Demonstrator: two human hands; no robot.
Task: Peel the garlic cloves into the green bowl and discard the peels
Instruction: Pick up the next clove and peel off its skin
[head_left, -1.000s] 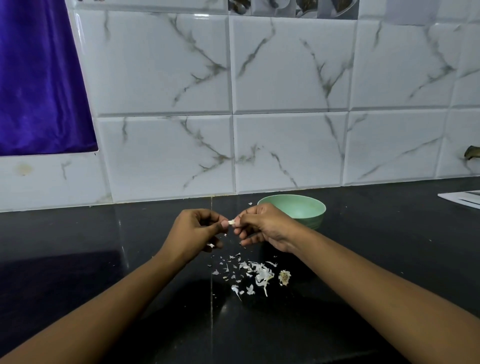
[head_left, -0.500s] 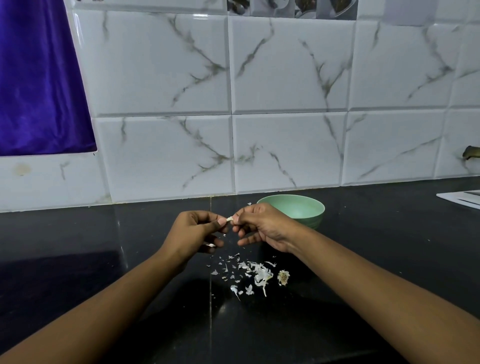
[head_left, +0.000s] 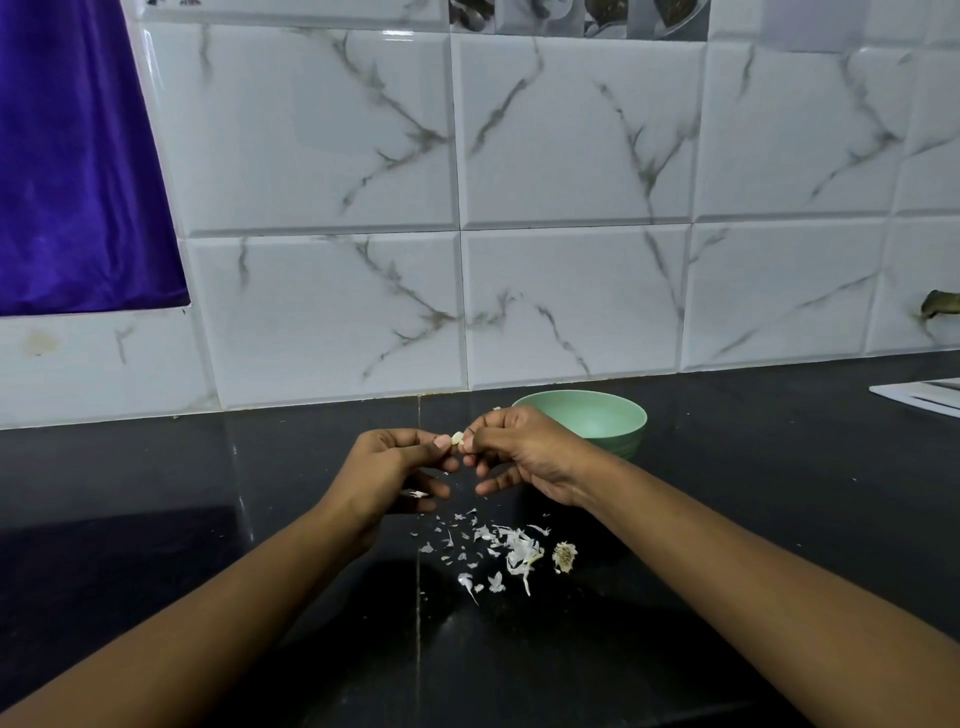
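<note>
Just left of the green bowl (head_left: 632, 440), above the counter: a small pale garlic clove (head_left: 457, 437), smooth and faintly glossy, pinched from both sides. Left hand (head_left: 387, 470) grasping it between thumb and forefinger, other fingers curled beneath, a white scrap of peel (head_left: 415, 493) lodged against them. Right hand (head_left: 524, 452) gripping the clove's other end by the fingertips, lower fingers loosely bent.

In front of the bowl, on the near side: a scatter of peels (head_left: 511, 551), thin, papery and white, from tiny flecks to longer curled strips, lying on the polished black counter (head_left: 779, 493). At the right edge of that scatter, a rough tan root stub (head_left: 563, 557), bristly.

Behind the bowl, glossy white wall tiles (head_left: 571, 130) with grey marble veining and bevelled edges. Far left of the bowl, a purple cloth (head_left: 78, 156) with a satin sheen, cut off by the frame. Far right of the bowl, a flat white sheet-like thing (head_left: 930, 397), also cut off and hard to make out.

Bowl itself round, matte mint green, faintly ridged low on the outer wall. Near-left rim and part of the inside hidden behind the right hand. Visible inside shows smooth green only, so contents cannot be told.
</note>
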